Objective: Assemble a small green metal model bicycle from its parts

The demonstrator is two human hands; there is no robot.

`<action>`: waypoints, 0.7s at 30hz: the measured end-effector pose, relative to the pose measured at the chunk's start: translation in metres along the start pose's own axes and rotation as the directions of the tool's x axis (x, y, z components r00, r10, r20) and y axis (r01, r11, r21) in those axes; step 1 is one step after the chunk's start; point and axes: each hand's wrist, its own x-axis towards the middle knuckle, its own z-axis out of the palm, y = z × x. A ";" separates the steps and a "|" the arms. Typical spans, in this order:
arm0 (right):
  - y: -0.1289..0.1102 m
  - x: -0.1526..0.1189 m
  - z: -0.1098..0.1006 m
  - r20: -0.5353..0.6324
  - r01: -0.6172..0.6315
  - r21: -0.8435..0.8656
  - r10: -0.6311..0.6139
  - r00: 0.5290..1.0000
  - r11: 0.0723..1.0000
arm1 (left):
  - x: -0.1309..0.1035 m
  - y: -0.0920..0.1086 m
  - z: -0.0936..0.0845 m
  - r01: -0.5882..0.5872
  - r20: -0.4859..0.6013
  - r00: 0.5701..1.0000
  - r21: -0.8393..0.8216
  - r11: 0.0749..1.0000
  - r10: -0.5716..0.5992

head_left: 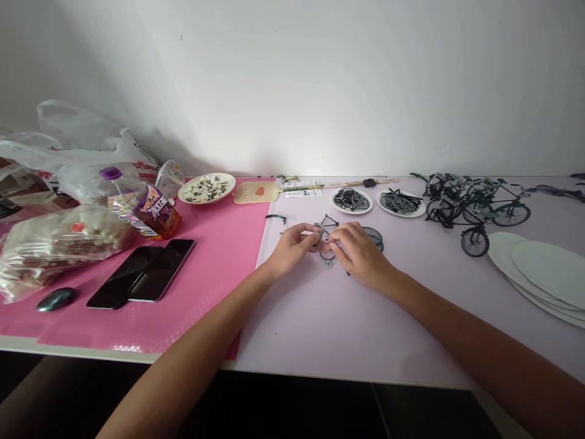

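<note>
Both hands meet over the pale right part of the table. My left hand (295, 247) pinches a small metallic piece (319, 228) between thumb and fingers. From the right, my right hand (359, 250) closes its fingertips at the same piece; what they grip is too small to make out. A thin dark bicycle frame part (329, 221) shows just behind the fingertips. Below them lies a small round part (328, 263). Miniature wheels (373, 236) rest beyond my right hand, partly hidden by it.
Plates of small black parts (351, 200) stand behind the hands. Miniature bicycles (475, 204) and stacked white plates (548, 271) are at the right. On the pink left side are phones (159, 271), a bottle (146, 207), bags (59, 238) and a plate of pale bits (207, 188).
</note>
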 end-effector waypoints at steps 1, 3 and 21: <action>0.000 0.000 0.000 -0.010 -0.002 -0.011 0.002 1.000 1.000 | 0.000 0.000 0.000 0.004 -0.002 1.000 0.000 1.000 -0.004; 0.001 0.000 0.001 -0.046 -0.006 -0.033 0.004 0.999 0.999 | 0.000 -0.001 -0.001 0.006 0.000 1.000 -0.002 1.000 -0.006; -0.002 -0.001 0.003 -0.110 -0.061 0.107 0.073 0.991 0.992 | -0.001 0.001 0.000 -0.003 0.005 1.000 0.013 1.000 0.003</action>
